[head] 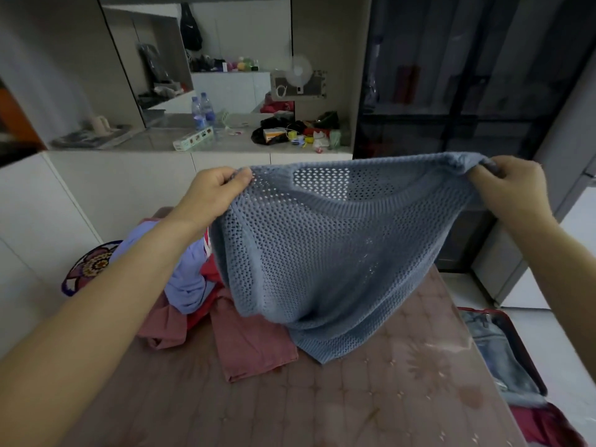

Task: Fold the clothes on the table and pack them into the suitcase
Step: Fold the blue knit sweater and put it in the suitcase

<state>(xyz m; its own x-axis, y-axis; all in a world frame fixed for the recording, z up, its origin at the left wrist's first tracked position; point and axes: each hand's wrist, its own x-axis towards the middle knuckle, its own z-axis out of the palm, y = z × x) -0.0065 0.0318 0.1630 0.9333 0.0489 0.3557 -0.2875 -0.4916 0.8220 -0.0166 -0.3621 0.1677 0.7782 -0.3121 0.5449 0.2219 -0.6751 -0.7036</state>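
A blue open-knit sweater [325, 259] hangs in the air above the table [371, 398], held up by its shoulders with its hem draped on the tabletop. My left hand [214, 188] pinches the left shoulder and my right hand [512, 185] pinches the right one. Behind the sweater on the left lies a heap of clothes: a dusty-pink garment [251, 346], a lavender one [187, 285] and something red [213, 272]. An open suitcase [503, 353] sits on the floor at the lower right with denim and red clothing inside.
A patterned round cushion [90, 262] sits at the table's left edge. Beyond it stands a white counter [225, 143] with bottles, boxes and small clutter under a mirror. A dark glass cabinet [467, 91] stands at the back right.
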